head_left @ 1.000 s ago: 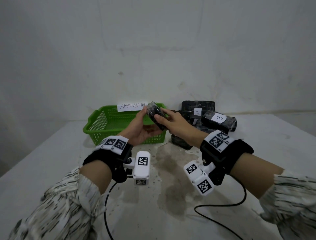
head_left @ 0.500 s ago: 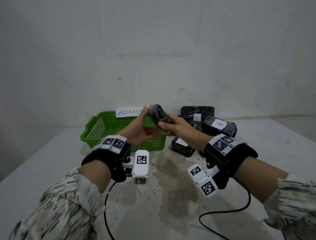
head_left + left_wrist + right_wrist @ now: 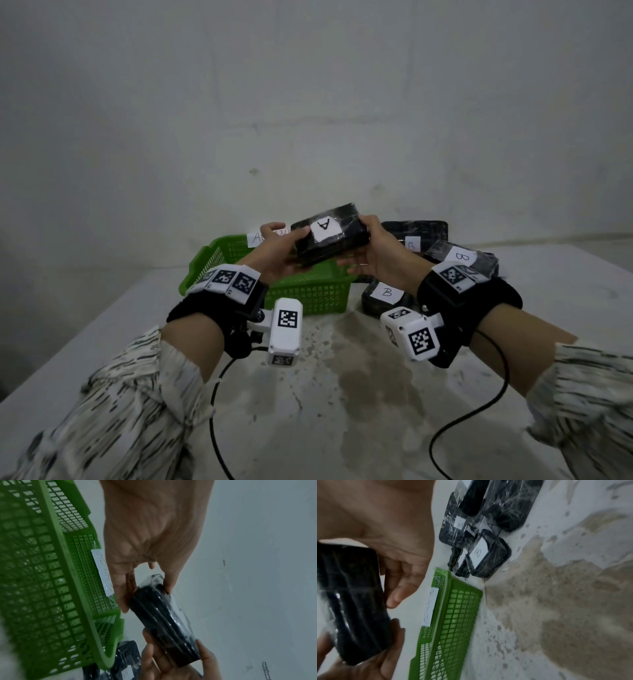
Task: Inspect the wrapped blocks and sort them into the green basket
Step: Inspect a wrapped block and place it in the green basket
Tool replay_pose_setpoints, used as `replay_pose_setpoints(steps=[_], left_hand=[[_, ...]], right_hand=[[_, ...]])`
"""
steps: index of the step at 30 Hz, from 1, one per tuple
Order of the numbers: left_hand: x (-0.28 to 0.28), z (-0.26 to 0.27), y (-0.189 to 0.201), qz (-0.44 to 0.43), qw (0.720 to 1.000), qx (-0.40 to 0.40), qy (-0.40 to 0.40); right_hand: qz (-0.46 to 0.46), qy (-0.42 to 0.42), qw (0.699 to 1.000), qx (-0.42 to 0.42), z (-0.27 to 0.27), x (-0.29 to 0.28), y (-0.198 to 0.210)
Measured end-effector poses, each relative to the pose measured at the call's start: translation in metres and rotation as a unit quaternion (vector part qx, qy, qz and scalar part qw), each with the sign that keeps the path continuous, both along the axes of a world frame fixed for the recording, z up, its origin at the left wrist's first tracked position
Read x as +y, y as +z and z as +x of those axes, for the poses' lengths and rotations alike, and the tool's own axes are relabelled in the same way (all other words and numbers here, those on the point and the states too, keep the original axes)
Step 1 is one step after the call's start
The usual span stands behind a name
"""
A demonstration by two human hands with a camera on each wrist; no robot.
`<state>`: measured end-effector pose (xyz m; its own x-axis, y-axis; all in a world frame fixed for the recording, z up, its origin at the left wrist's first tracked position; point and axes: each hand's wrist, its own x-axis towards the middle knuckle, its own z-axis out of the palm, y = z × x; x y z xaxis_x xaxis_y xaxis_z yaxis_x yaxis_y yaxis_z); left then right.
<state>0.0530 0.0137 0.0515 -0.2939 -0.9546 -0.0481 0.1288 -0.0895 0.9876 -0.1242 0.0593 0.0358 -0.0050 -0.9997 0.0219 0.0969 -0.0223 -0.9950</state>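
Both hands hold one black plastic-wrapped block in the air above the green basket. Its white label reading "A" faces me. My left hand grips the block's left end, thumb on top and fingers beneath. At the right end my right hand grips it the same way. The left wrist view shows the block edge-on between the left hand and the right hand. In the right wrist view the block fills the left side beside the basket.
Several more wrapped blocks lie in a pile to the right of the basket, three showing "B" labels, one nearest. A paper sign hangs on the basket's far rim. The stained table has cables trailing near me. A wall stands close behind.
The block has been turned from edge-on to flat, so its "A" label now faces me. Both hands have shifted to its ends and sit slightly higher.
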Motion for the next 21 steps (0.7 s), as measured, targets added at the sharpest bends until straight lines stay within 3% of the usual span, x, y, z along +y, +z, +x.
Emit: replay_pose_setpoints(steps=[4, 10, 12, 16, 21], left_hand=[[-0.003, 0.013, -0.002, 0.016, 0.997, -0.065, -0.042], [-0.004, 0.028, -0.004, 0.004, 0.982, -0.178, -0.066], [-0.008, 0.026, -0.005, -0.014, 0.986, -0.158, -0.046], [-0.016, 0.019, -0.004, -0.015, 0.999, -0.034, 0.006], [-0.023, 0.018, -0.008, -0.001, 1.000, 0.013, 0.016]], right_hand=[[-0.016, -0.030, 0.999, 0.041, 0.013, -0.016, 0.011], [-0.036, -0.076, 0.996, 0.013, 0.026, -0.042, 0.015], [-0.043, -0.075, 0.996, 0.008, 0.030, -0.045, 0.016], [-0.046, -0.058, 0.997, 0.036, 0.040, -0.052, 0.016], [-0.036, -0.029, 0.997, 0.067, 0.042, -0.055, 0.016]])
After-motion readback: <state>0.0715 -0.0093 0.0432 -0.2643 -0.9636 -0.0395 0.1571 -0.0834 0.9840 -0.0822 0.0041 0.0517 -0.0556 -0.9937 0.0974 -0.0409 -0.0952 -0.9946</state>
